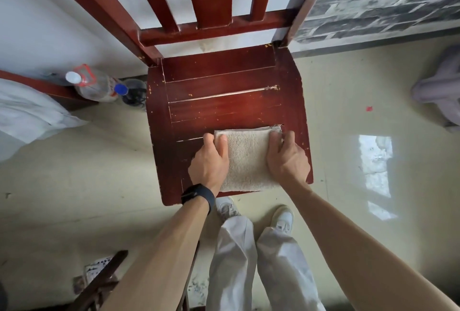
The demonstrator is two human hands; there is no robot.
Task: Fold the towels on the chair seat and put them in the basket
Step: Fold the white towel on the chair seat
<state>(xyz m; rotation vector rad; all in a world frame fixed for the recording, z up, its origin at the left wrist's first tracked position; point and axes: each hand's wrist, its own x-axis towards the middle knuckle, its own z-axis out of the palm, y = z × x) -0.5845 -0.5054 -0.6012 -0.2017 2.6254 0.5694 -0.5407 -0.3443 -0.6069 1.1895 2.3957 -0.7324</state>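
A folded beige towel [246,159] lies at the front edge of a red-brown wooden chair seat [224,101], viewed from above, with 2 hands clasping its sides. The left hand [209,164], a black watch [199,195] on its wrist, grips the towel's left edge with the thumb on top and fingers curled alongside, while the right hand [288,159] grips the right edge the same way. 2 plastic bottles [94,84] stand on the pale floor [336,124] left of the chair.
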